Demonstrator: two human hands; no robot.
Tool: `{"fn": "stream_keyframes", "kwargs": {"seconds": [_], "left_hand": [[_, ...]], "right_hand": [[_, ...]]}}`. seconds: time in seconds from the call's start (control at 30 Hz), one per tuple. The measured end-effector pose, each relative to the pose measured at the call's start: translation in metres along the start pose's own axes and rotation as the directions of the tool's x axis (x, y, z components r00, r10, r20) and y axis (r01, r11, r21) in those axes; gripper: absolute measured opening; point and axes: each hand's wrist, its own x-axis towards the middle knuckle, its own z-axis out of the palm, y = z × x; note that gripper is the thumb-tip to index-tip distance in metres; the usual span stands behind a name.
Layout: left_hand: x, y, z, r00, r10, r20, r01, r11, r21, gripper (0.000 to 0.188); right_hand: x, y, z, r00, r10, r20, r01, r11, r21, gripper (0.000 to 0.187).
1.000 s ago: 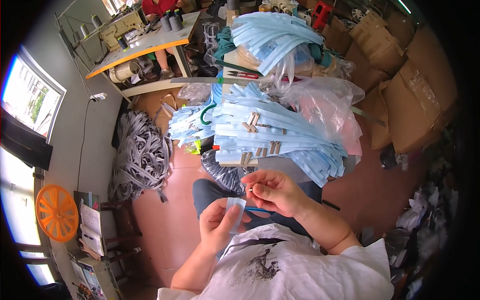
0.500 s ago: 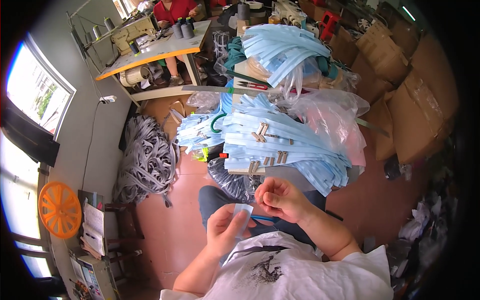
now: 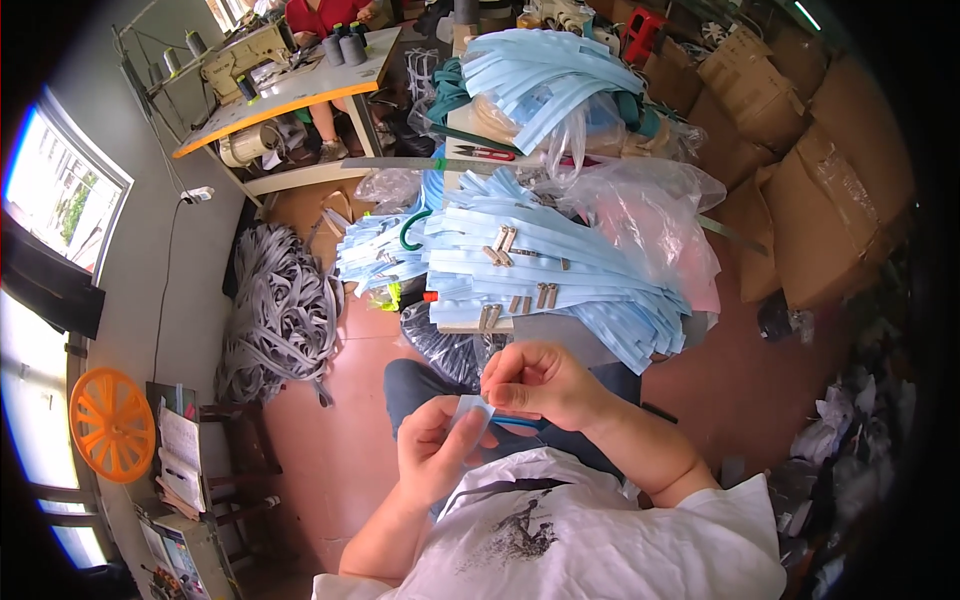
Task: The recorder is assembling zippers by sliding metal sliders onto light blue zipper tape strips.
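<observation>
Between the thumb and fingers of my left hand is the end of a light blue fabric strip, held above my lap. My right hand is closed in a pinch right beside the strip's upper edge; whatever its fingertips hold is too small or hidden. Under both hands a blue band-like thing shows, its kind unclear. In front of me, a fanned pile of light blue strips covers the work surface. Small metal pieces, like zipper pulls or clips, lie on it in several places.
A sewing machine table stands at the far left, where a person in red sits. Grey straps are heaped on the floor. Cardboard boxes line the right. Red-handled snips lie beyond the pile, near a plastic bag.
My right hand has come down and left, so its fingertips now meet the strip in my left hand. The whole view has shifted slightly.
</observation>
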Motion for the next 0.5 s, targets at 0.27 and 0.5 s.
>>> {"fn": "stream_keyframes", "kwargs": {"seconds": [0.27, 0.5], "left_hand": [[-0.0016, 0.0012, -0.0023, 1.000, 0.016, 0.000, -0.016, 0.999, 0.045, 0.015], [-0.0021, 0.0020, -0.0029, 1.000, 0.019, -0.001, -0.018, 0.995, 0.100, 0.014]], "right_hand": [[0.0000, -0.0008, 0.0024, 1.000, -0.011, -0.022, 0.010, 0.999, -0.053, 0.008], [0.0043, -0.0065, 0.0061, 0.999, -0.048, 0.000, 0.048, 0.988, -0.150, 0.009]]}}
